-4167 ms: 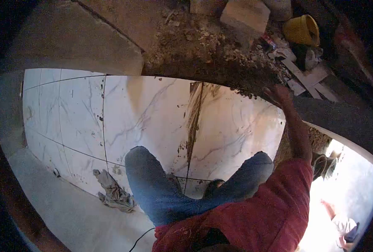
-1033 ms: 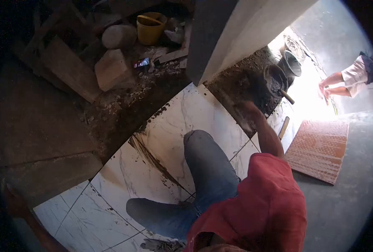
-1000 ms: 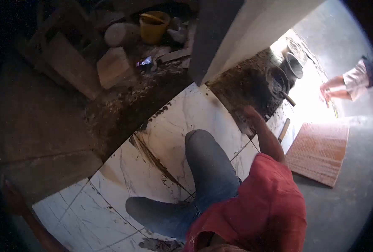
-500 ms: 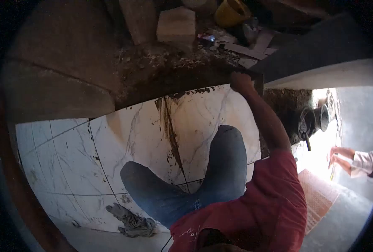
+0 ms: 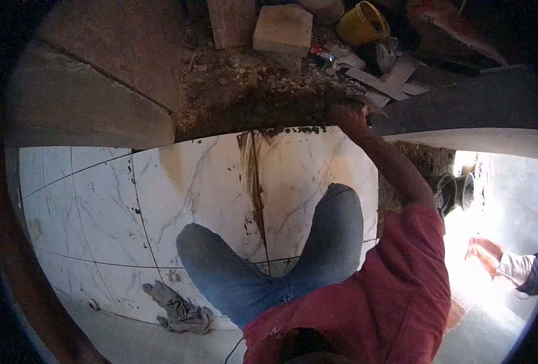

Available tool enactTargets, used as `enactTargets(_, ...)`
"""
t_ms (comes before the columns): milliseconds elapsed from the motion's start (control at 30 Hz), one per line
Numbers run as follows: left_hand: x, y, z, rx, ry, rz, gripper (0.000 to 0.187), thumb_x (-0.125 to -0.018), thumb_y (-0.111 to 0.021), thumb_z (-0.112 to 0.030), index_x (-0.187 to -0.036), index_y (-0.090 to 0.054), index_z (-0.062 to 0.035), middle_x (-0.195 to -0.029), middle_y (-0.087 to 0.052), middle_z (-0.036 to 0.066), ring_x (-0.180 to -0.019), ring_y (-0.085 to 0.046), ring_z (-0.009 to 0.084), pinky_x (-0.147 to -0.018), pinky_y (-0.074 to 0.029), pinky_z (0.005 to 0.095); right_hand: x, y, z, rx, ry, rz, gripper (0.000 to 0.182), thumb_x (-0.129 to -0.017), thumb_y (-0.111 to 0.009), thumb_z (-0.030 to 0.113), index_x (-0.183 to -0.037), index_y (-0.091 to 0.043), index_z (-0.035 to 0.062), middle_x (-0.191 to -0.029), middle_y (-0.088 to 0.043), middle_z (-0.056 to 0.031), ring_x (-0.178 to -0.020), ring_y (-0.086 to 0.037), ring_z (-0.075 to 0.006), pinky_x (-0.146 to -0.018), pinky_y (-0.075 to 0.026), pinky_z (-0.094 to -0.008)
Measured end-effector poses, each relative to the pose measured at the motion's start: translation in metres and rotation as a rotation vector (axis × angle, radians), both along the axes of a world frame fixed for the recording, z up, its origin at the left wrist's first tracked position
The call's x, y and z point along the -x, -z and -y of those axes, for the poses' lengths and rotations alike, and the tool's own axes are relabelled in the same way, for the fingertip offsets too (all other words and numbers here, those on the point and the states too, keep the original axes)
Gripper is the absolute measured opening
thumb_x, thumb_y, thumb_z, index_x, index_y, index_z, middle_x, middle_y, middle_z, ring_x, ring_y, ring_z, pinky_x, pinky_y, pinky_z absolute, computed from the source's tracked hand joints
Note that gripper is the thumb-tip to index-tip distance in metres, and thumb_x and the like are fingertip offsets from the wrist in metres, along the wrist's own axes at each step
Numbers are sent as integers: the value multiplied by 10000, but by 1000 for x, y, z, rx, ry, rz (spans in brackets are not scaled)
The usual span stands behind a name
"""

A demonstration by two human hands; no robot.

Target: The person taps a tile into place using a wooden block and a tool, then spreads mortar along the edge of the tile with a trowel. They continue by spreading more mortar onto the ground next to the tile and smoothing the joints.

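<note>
My right arm reaches forward to the far edge of the white marbled tiles (image 5: 214, 176). There my right hand (image 5: 349, 115) is closed, low over the dark soil (image 5: 251, 112). Shadow covers the fingers, and what they grip cannot be made out. A small pale spot shows beside the knuckles. My left hand is not in view; a blurred brown shape runs along the left rim. Dark mud streaks the tile joint (image 5: 255, 188) in front of my knees. A crumpled grey cloth (image 5: 181, 312) lies on the floor to the left.
Beyond the soil stand a pale block (image 5: 283, 29) and a yellow bucket (image 5: 362, 24), with broken tile pieces (image 5: 378, 82) nearby. A low grey wall (image 5: 463, 100) borders the right. Dark round pots (image 5: 454, 193) and another person's bare limbs (image 5: 486, 253) show in bright light.
The view has shifted, so the background sits lower in its upper part. My right hand has moved a little and now lies deeper in shadow over the soil.
</note>
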State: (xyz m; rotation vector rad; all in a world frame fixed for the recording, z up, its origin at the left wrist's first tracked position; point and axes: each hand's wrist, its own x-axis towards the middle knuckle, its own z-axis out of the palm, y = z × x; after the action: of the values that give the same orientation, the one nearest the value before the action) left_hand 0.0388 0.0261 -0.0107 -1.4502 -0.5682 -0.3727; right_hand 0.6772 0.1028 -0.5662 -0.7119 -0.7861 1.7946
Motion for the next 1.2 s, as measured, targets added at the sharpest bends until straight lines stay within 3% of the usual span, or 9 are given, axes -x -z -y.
enactTargets(33, -2, -1, 5, 15, -18, 18, 518, -970, -274, -400, -683, -639, -172, -714, -612, -44, -761, -579, 190, -1074, 24, 571, 2, 5, -5, -361, 69, 552, 280, -769, -575, 199, -1017, -623, 78, -965, -601, -135, -949, -572, -300, -799, -473, -495)
enactTargets(133, -11, -1, 10, 62, -57, 66, 532, -969, -276, -407, -673, -644, -165, -706, -615, -35, -748, -585, 187, -1070, 12, 570, 22, 23, -10, -190, 125, 744, 272, -774, -573, 213, -1006, -633, 83, -970, -610, -149, -884, -590, -295, -766, -485, -488)
enactTargets(233, 2, 0, 3, 76, -44, 54, 545, -971, -271, -406, -668, -651, -160, -699, -614, -30, -755, -588, 186, -1068, -5, 568, 44, -75, 33, -1594, -170, 2243, 220, -801, -547, 210, -954, -637, 80, -927, -623, -164, -828, -602, -321, -678, -510, -480)
enactTargets(333, 4, 0, -5, 4, 23, -6, 564, -975, -257, -402, -661, -656, -156, -685, -606, -29, -755, -583, 187, -1066, -28, 562, 8, -89, -18, -758, -854, 2314, 233, -796, -538, 210, -968, -619, 74, -936, -626, -146, -829, -601, -320, -692, -506, -488)
enactTargets(467, -5, -1, -7, -56, 85, -36, 587, -979, -237, -416, -643, -642, -157, -656, -587, -31, -714, -563, 186, -1063, -38, 558, -13, -79, -26, -952, -65, 2304, 256, -789, -539, 206, -1003, -595, 76, -940, -626, -136, -849, -609, -300, -722, -501, -492)
enactTargets(667, 2, -5, 1, 43, -22, -52, 547, -979, -228, -445, -693, -609, -178, -634, -546, -49, -687, -525, 187, -1061, -74, 537, -15, -59, 4, -1330, 223, 1703, 248, -793, -541, 216, -999, -603, 92, -918, -627, -133, -875, -621, -289, -741, -510, -463)
enactTargets(767, 11, -3, -3, 56, -50, 1, 537, -976, -229, -455, -708, -603, -178, -640, -543, -46, -690, -523, 186, -1061, -78, 539, -35, -96, -25, -999, -663, 2422, 216, -797, -548, 242, -883, -661, 79, -901, -647, -155, -877, -625, -327, -759, -509, -448)
enactTargets(967, 16, 0, -4, 60, -167, 58, 515, -969, -232, -483, -755, -585, -176, -659, -535, -35, -698, -515, 183, -1060, -87, 546, -41, -115, -34, -426, -736, 2055, 247, -762, -592, 277, -876, -651, 67, -877, -639, -161, -776, -641, -324, -671, -517, -449)
enactTargets(1200, 66, -18, -17, -73, -819, 86, 498, -960, -235, -517, -810, -564, -173, -682, -526, -22, -708, -505, 179, -1060, -99, 553, -46, -19, -52, -851, -653, 2432, 212, -750, -599, 222, -850, -656, 44, -847, -644, -180, -779, -649, -319, -663, -529, -399)
